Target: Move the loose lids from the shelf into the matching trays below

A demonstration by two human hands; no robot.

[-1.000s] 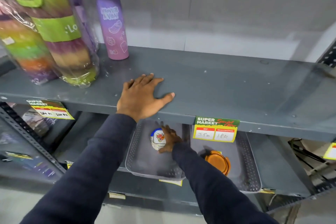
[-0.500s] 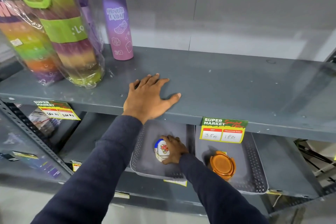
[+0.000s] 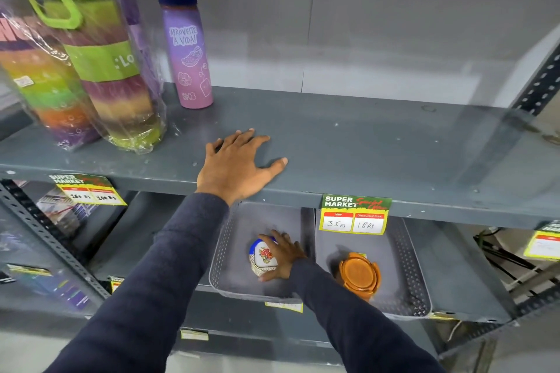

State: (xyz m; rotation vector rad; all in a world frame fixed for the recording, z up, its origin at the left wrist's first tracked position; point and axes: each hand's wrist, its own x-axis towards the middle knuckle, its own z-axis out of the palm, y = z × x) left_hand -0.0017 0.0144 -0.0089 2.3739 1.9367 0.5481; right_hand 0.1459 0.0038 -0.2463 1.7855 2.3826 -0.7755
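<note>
My left hand [image 3: 236, 165] lies flat and empty on the front of the grey upper shelf [image 3: 363, 142], fingers spread. Below, my right hand [image 3: 281, 256] reaches into the left grey perforated tray [image 3: 224, 254] and holds a stack of white floral lids with blue rims [image 3: 262, 256], fingers curled around its right side. The stack rests on the tray floor. In the right grey tray [image 3: 406, 263] sits a stack of orange lids [image 3: 359, 275], apart from my hands.
A purple water bottle [image 3: 189, 51] and plastic-wrapped stacks of coloured containers [image 3: 78, 57] stand at the upper shelf's left. Yellow price tags [image 3: 354, 215] hang on the shelf edge. A perforated upright [image 3: 539, 82] rises at the right; cables lie low right.
My right hand has brought the floral lids slightly forward and lower in the left tray. My left hand stays flat on the shelf. The camera moved slightly.
</note>
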